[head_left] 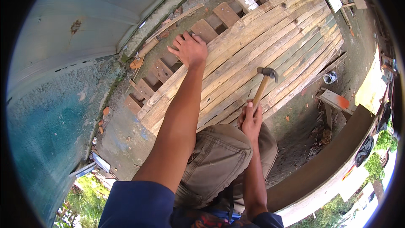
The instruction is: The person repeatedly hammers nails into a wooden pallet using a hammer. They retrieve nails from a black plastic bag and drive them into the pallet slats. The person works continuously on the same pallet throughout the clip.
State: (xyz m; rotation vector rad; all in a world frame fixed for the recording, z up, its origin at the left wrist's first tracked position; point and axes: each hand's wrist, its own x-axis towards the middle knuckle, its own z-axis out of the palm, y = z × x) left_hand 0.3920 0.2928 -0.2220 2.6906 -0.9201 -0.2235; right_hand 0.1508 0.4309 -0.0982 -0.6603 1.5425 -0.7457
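My right hand [251, 122] is wrapped round the wooden handle of a claw hammer [266, 76]. The hammer's dark metal head is raised toward the planks, and whether it touches them I cannot tell. Several long, worn wooden planks [236, 63] lie side by side in front of me, over shorter crosswise boards. At their far left edge rests my left hand [192, 50], its fingers spread and slightly bent, beside the end of a short brown board [204, 31]. I see nothing held in it.
Short board ends [226, 14] stick out along the planks' left side. A greenish-blue wall [55, 109] and a grey metal panel [97, 12] stand at left. On the right are a paint-smeared can [330, 77], a board with an orange patch [335, 100] and a curved low wall [325, 169].
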